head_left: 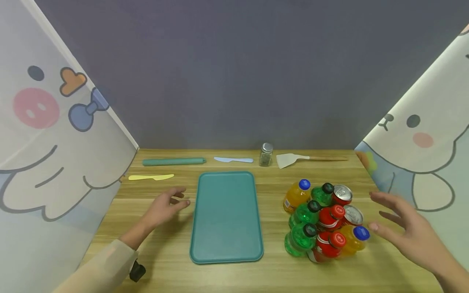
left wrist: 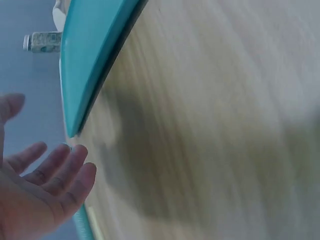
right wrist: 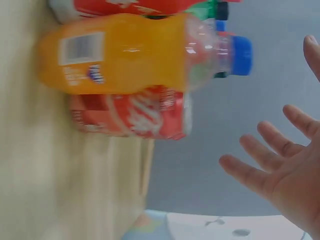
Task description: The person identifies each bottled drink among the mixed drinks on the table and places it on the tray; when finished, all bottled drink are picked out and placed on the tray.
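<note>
My left hand [head_left: 165, 207], fingers loosely bent and holding nothing, hovers just left of a teal tray [head_left: 226, 217]. To the right of the cluster of drinks, my right hand [head_left: 406, 230] is spread with nothing in it. Its thumb is near the blue cap of an orange soda bottle [head_left: 352, 239]. In that cluster stand red-labelled cola bottles [head_left: 328, 245], green soda bottles [head_left: 300, 241], another orange soda bottle [head_left: 296, 197] and red cola cans [head_left: 342, 194]. The right wrist view shows the orange bottle [right wrist: 125, 55] upright beside a can [right wrist: 132, 112], apart from the fingers.
Along the back edge lie a teal stick-like rolled item [head_left: 174, 161], a blue knife [head_left: 233, 160], a spice shaker [head_left: 266, 154] and a white spatula [head_left: 289, 159]. A yellow knife [head_left: 151, 177] lies at left. A grey wall and printed side panels enclose the wooden table [head_left: 272, 272].
</note>
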Motion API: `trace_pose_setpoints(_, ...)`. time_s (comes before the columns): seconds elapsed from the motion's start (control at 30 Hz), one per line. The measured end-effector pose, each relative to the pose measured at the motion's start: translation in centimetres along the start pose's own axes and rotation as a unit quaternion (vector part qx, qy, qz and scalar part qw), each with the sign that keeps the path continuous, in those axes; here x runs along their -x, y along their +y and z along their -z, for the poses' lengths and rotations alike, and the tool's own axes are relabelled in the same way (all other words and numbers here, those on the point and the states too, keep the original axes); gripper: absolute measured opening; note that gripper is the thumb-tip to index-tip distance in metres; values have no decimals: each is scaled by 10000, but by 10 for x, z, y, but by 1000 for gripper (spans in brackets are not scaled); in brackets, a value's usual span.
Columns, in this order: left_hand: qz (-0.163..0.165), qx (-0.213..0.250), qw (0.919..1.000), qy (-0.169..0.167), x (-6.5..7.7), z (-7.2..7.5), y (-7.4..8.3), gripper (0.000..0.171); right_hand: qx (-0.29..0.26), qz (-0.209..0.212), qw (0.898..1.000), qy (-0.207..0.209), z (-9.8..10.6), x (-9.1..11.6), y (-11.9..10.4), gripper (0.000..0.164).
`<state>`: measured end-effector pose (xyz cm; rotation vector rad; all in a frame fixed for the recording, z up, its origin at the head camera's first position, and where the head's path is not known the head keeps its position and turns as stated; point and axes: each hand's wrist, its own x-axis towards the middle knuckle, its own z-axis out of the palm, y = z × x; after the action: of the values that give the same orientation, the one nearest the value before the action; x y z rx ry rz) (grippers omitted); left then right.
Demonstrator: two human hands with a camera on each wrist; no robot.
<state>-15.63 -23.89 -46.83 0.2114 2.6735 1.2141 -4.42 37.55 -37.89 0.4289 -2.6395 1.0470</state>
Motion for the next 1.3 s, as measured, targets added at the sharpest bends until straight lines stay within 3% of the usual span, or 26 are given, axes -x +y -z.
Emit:
trace_pose_setpoints(0.1,250,482,9985,-62,-3,-4,-5,59,11,-217,9998,-19,-6,11,4,74)
trace_pose_setpoints(0.27,727,1414,9868,-306,-5,-14,-8,58,41,-481,9988,-75,-16,26,5,66)
trace_pose_setpoints(0.57,982,1944,9749,-469,-9,-26,-9,60,-78,-595,9980,-207,-31,47,12,56)
trace_pose_setpoints(0.77,975,1975,9737,-588,-11,-30,-9,64,-104,-950,9944,-456,-38,56,17,53)
trace_pose_setpoints(0.93,1076,2021,9716,-604,-12,-36,-6,67,-134,-1009,9935,-512,-43,59,20,58)
trace_pose_setpoints(1.3,1012,1411,9840,-407,-16,-44,-3,64,117,-856,9961,-174,-54,60,23,74)
